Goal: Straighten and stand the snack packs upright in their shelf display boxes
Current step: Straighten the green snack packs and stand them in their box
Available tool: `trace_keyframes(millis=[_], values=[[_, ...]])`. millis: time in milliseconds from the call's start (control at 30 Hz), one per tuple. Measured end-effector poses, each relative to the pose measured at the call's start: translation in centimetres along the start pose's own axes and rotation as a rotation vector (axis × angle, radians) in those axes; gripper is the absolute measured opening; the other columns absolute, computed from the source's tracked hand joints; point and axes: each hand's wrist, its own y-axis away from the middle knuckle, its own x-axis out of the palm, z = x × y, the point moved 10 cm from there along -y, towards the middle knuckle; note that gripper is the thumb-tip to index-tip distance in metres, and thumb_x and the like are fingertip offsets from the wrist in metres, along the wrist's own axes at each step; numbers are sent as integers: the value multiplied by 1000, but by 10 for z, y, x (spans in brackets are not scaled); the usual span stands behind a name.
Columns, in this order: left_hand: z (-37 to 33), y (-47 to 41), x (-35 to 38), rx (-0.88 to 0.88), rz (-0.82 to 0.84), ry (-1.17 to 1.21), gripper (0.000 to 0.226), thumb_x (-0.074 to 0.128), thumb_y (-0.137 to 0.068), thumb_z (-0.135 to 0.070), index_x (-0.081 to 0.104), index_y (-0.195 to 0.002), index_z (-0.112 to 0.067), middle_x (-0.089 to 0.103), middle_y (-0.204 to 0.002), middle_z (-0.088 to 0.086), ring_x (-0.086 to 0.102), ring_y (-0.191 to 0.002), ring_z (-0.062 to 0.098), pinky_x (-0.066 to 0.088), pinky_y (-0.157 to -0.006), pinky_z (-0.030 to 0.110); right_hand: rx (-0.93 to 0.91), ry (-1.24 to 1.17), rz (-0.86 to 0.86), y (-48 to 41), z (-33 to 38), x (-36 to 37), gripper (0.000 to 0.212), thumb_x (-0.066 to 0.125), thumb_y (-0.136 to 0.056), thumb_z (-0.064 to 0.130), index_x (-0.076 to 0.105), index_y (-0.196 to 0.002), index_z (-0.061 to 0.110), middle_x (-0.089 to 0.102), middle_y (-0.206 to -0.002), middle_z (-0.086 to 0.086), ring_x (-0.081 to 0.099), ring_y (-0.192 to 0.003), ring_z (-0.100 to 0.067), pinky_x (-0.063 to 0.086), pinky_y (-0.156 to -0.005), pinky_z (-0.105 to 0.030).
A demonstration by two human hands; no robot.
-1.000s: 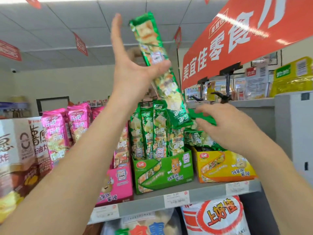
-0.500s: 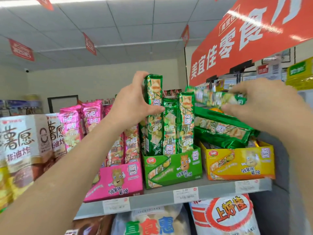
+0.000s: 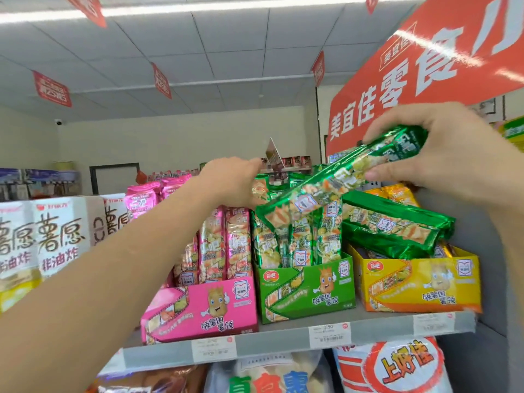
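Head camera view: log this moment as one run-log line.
right hand: holds green pack tilted over green box | left hand: atop upright packs, grip unclear | yellow box: flat green packs on top

A red banner (image 3: 425, 80) with white characters hangs at upper right, and small red flags (image 3: 51, 89) dangle from the ceiling. White cartons (image 3: 56, 236) stand at left. A red-and-white bag (image 3: 397, 367) lies below.

Your left forearm (image 3: 127, 265) and right forearm (image 3: 510, 217) show bare from the picture's edge right up to the wrists. Your left hand (image 3: 232, 180) shows its smooth back, the knuckles faintly ridged. On your right hand (image 3: 442, 154) the fingers (image 3: 397, 129) are bare too, and the thumb (image 3: 378, 175) has a short, rounded nail.
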Motion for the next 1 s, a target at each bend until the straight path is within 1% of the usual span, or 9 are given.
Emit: trace_keyframes(millis=[167, 267, 367, 533, 600, 733, 833, 900, 1000], values=[[-6, -7, 10, 60, 177, 147, 108, 71, -61, -73, 32, -142, -14, 55, -135, 10, 52, -119, 32, 39, -84, 35, -88, 131, 130, -15, 27, 43, 40, 89, -65, 18, 62, -88, 36, 65, -104, 1, 57, -99, -18, 40, -84, -29], [-13, -6, 19, 66, 278, 162, 114, 76, -59, -67, 25, -146, -13, 50, -140, 11, 49, -123, 32, 41, -95, 38, -140, 235, 252, -26, 42, 58, 40, 88, -68, 20, 60, -88, 40, 62, -99, 8, 58, -94, -17, 42, -80, -28], [-18, -4, 21, 79, 314, 177, 114, 75, -57, -70, 25, -142, -14, 49, -139, 11, 50, -117, 30, 42, -94, 39, -153, 298, 379, -37, 49, 64, 38, 87, -68, 23, 63, -88, 43, 54, -83, 26, 53, -77, 4, 36, -65, -15], [-23, 1, 11, 119, 228, 166, 114, 77, -52, -70, 28, -140, -16, 55, -124, 6, 50, -100, 25, 45, -84, 36, -201, 350, 486, -46, 61, 100, 33, 84, -73, 22, 67, -97, 37, 58, -87, 10, 61, -89, -20, 47, -80, -33], [-27, 5, 7, 139, 187, 173, 108, 78, -52, -65, 32, -137, -17, 56, -117, 4, 52, -99, 25, 48, -85, 37, -221, 354, 507, -50, 66, 108, 33, 84, -73, 21, 67, -94, 38, 53, -86, 17, 57, -91, -18, 45, -80, -33], [-30, 10, -7, 177, 68, 183, 52, 82, -57, -48, 51, -93, -27, 50, -93, -9, 52, -86, 21, 44, -67, 31, -258, 406, 611, -54, 71, 135, 32, 85, -71, 21, 65, -91, 37, 60, -102, 8, 57, -96, -19, 48, -84, -34], [-31, 12, -12, 189, 28, 202, 73, 85, -57, -39, 50, -118, -20, 51, -108, -3, 47, -92, 17, 47, -79, 36, -278, 447, 728, -40, 61, 173, 37, 85, -71, 23, 62, -98, 35, 59, -112, 4, 57, -102, -20, 48, -89, -36], [-28, 12, -9, 168, 47, 227, 75, 86, -59, -36, 42, -117, -21, 53, -104, -4, 52, -92, 19, 46, -74, 35, -240, 388, 710, -32, 50, 184, 46, 83, -73, 22, 49, -101, 34, 57, -105, 3, 57, -93, -21, 49, -79, -40], [-10, 10, -3, 110, 213, 384, 50, 86, -67, -31, 44, -92, -34, 55, -90, -16, 55, -87, 14, 39, -64, 20, -185, 232, 564, -32, 40, 180, 63, 83, -73, 20, 29, -102, 33, 57, -85, 1, 55, -72, -13, 38, -53, -31]])
